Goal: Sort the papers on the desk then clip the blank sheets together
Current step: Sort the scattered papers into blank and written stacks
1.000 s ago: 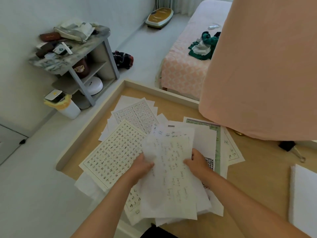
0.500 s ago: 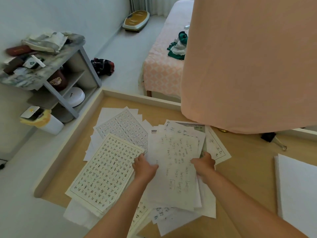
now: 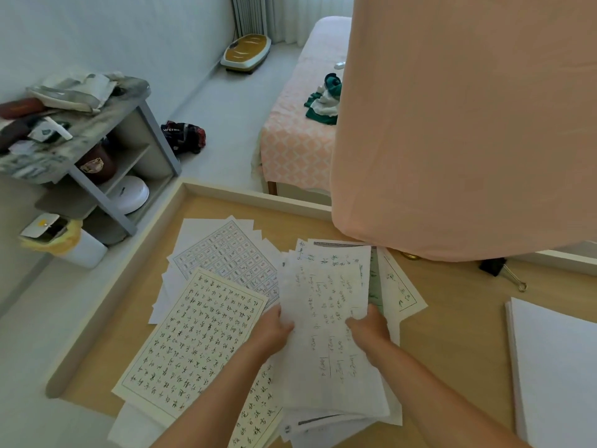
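Both hands are on the same thing here: a bundle of thin white handwritten sheets [image 3: 326, 318], lifted a bit over the pale wooden desk [image 3: 452, 334]. The left hand [image 3: 274, 328] pinches the bundle's left edge and the right hand [image 3: 368, 324] pinches its right edge, thumbs on top (the fingers are tucked underneath, so I can't see them).

Paper like this is light and floppy, and loose sheets slide over each other. I'd say gripping both long edges about halfway up is the right call. Grab one corner and it'd probably fan out or crease.

Left of the bundle, partly under it, lies a cream grid sheet full of black brush characters [image 3: 193, 334]. Well to the bundle's right sits a squared-up stack of blank white paper [image 3: 555, 367]. Up and to the right of the bundle, a black metal binder clip [image 3: 492, 266] sits untouched.

The only real container is a small white bin with a yellow liner [image 3: 85, 252] on the floor, far left of the bundle. There's a flat whitish packet on top, and I can't make out the rest.
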Demonstrator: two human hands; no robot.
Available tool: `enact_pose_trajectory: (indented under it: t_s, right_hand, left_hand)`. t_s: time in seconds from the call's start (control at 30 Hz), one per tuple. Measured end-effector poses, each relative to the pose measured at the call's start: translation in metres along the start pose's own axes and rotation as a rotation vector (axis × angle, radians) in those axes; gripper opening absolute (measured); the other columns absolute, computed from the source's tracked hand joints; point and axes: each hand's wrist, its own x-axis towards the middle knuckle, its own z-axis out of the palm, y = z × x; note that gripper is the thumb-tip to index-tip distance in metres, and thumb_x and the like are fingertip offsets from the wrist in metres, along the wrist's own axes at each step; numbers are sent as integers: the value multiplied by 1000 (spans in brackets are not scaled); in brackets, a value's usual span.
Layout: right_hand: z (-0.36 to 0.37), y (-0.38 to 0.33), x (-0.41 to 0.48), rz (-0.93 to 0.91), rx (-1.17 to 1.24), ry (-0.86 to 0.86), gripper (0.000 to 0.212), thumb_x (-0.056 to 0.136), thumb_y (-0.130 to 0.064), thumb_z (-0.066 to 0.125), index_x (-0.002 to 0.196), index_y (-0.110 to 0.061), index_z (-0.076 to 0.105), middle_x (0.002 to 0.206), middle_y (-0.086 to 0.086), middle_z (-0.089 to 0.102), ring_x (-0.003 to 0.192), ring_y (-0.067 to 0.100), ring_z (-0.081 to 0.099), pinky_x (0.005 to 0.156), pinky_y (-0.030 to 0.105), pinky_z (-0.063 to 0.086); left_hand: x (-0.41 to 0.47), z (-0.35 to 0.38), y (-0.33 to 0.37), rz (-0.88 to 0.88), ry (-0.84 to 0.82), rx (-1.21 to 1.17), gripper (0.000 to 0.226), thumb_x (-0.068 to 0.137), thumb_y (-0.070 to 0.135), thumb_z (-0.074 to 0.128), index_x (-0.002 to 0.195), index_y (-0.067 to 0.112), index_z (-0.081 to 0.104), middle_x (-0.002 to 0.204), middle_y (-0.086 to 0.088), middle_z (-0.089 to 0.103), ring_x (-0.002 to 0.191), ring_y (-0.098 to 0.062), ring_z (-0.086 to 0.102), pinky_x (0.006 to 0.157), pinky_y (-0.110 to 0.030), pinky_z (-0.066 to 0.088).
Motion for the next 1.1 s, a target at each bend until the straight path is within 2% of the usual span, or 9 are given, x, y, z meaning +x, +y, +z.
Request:
enact_pose_trajectory:
  t_s: [0.13, 0.27, 0.4, 0.6, 0.67, 0.77, 0.9, 1.0, 1.1]
  right_hand:
    - [-23, 10, 1, -63, 37, 37, 28, 91, -5, 56, 118, -14, 53, 106, 2, 62, 82, 14, 57, 56, 22, 42]
    - [-68, 29, 6, -53, 98, 140, 30, 88, 1, 54, 113, -15, 59, 103, 4, 66, 78, 15, 59, 57, 25, 45]
    - [-116, 61, 15, -3, 106, 280, 40, 88, 5, 45, 124, -9, 56, 94, 4, 61, 73, 16, 57, 55, 25, 44]
    - [-151, 92, 17, -66, -213, 453, 67, 77, 0, 60, 139, -13, 38, 129, 13, 55, 111, 35, 56, 88, 45, 54]
    - [-142, 88, 12, -154, -505, 414, 83, 79, -9, 63, 152, -18, 24, 153, 13, 30, 137, 35, 33, 110, 48, 38]
    - [-116, 70, 2, -439, -634, 95, 75, 91, -15, 53, 156, -25, 17, 164, 3, 7, 150, 24, 9, 122, 41, 16]
    - [-76, 55, -5, -677, -722, -171, 66, 93, -20, 51, 153, -29, 26, 162, -4, 19, 148, 17, 19, 121, 38, 16]
    - [-58, 48, -2, -633, -896, -62, 52, 90, -16, 48, 141, -25, 45, 147, -1, 41, 128, 22, 42, 104, 38, 34]
    - [-45, 30, -2, -645, -882, 38, 42, 88, -14, 45, 129, -22, 53, 128, 1, 53, 112, 22, 48, 94, 35, 38]
  left_hand:
    - [-4, 15, 7, 57, -94, -56, 43, 94, 15, 57, 134, 27, 45, 126, 6, 58, 112, -17, 59, 99, -40, 50]
    - [-1, 27, 16, 115, -169, 57, 31, 95, 18, 57, 125, 24, 52, 120, 4, 61, 106, -16, 61, 97, -38, 51]
    - [10, 41, 23, 177, 47, 275, 37, 95, 20, 55, 132, 21, 53, 134, 1, 56, 124, -18, 51, 101, -34, 45]
    - [10, 61, 30, 181, 217, 557, 81, 85, 45, 67, 149, 20, 25, 159, -8, 19, 146, -28, 12, 113, -48, 26]
    - [11, 69, 26, 135, 149, 660, 113, 72, 60, 73, 154, 20, 6, 163, -11, -9, 149, -32, -11, 116, -57, 10]
    - [12, 78, 19, 96, 49, 766, 130, 66, 68, 74, 155, 23, -10, 159, -12, -27, 146, -34, -24, 115, -61, 6]
    - [4, 73, 9, 208, 101, 828, 115, 74, 62, 71, 156, 25, 0, 164, -6, -12, 151, -30, -6, 118, -52, 17]
    - [-5, 57, 0, 272, 74, 685, 98, 83, 47, 70, 156, 27, 8, 164, 1, 6, 150, -23, 8, 119, -45, 22]
    - [-16, 26, -15, 279, 232, 385, 70, 91, 30, 65, 151, 24, 30, 155, 3, 32, 144, -18, 22, 118, -39, 26]
